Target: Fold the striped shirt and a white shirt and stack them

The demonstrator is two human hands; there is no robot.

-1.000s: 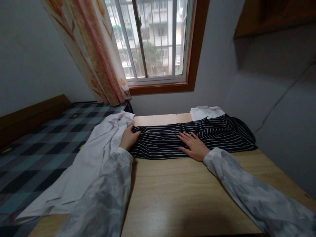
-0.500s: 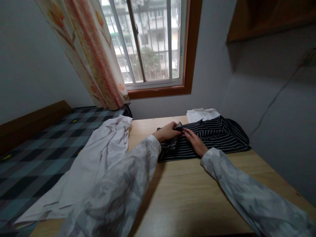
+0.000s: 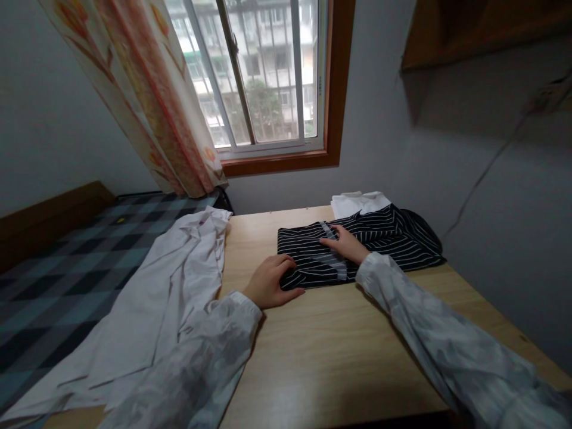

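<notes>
Nearest, two pale patterned sleeves reaching in over a light wooden table [image 3: 313, 357]. Left hand [image 3: 270, 281] now pulled back to the near left corner of the striped garment [image 3: 308, 262], fingers curled loosely over its edge and pressing it to the wood, gripping nothing that can be made out. Right hand [image 3: 345, 243] lying flat and open on top of the same cloth, fingers spread toward a pale band across the fold. A second ago stretched long across the table, with the left hand at its far left end; half a second ago that end carried over toward the right hand; now doubled back into a shorter, thicker bundle at the middle-right of the table, its right part bunched and loose near the wall. Judged from this, one fold laid down and being pressed flat, with the bunched right end not yet tidied. To the left, a white shirt [image 3: 152, 316] spilling crumpled from the table edge onto a bed with a checked blue and grey cover [image 3: 58, 262]. Beyond the stripes, a small folded white cloth [image 3: 357, 202] at the far edge of the table. Farther back, grey walls, a wood-framed window [image 3: 268, 77] with bars and buildings outside, a flowered orange curtain [image 3: 143, 101] hanging left, and a dark shelf [image 3: 482, 30] high on the right.
</notes>
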